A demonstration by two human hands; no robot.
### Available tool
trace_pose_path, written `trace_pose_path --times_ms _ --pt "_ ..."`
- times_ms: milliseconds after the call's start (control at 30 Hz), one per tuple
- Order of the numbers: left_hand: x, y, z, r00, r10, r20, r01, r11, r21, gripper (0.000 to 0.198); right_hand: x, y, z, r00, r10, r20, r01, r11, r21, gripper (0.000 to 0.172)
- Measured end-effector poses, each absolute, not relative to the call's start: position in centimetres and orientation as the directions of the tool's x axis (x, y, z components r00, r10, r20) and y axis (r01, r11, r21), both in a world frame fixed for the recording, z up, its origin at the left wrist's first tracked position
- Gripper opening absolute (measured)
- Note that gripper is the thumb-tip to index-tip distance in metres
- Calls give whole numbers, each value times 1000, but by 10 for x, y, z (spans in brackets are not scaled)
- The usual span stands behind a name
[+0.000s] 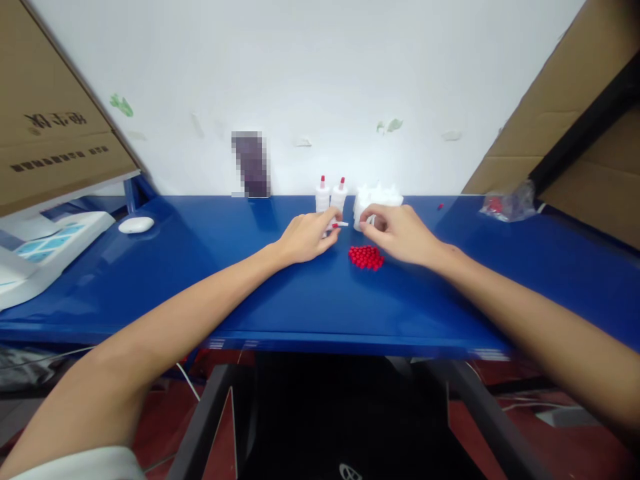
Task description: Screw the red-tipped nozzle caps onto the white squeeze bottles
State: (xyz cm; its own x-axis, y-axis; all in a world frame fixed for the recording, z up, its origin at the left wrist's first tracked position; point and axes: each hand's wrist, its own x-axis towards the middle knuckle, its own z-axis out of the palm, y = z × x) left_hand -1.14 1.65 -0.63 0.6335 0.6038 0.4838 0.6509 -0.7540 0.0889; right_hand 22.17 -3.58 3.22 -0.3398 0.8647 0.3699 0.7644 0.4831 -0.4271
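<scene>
My left hand (311, 235) is closed in a pinch on a small white nozzle (344, 224), with a bit of red at the fingertips. Just behind it stand two white squeeze bottles (323, 193) with pointed tips and red caps. My right hand (397, 230) has its thumb and fingers curled together beside a white container (361, 203) heaped with white pieces. Something white shows between those fingers, too small to tell. On the table between and in front of my hands lies a pile of small red caps (367, 257).
A blue table (310, 300) runs along a white wall. A clear plastic bag (510, 202) with red bits and one loose red cap (441, 207) lie at right. A white oval case (136, 225) and a white device (55, 250) are at left. Cardboard (60, 100) flanks the table.
</scene>
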Motion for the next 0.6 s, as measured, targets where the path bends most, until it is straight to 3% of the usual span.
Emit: trace_pose_path --times_ms 200,400,600 --pt "-13 15 -9 756 369 540 463 -886 -44 32 219 -41 31 -505 761 407 642 647 -412 26" --pt "-13 15 -13 686 343 641 443 -897 6 28 219 -42 32 -547 739 394 653 671 -351 20" --pt "-10 10 -11 649 396 650 451 -888 91 26 219 -41 31 -574 690 442 645 713 -275 22"
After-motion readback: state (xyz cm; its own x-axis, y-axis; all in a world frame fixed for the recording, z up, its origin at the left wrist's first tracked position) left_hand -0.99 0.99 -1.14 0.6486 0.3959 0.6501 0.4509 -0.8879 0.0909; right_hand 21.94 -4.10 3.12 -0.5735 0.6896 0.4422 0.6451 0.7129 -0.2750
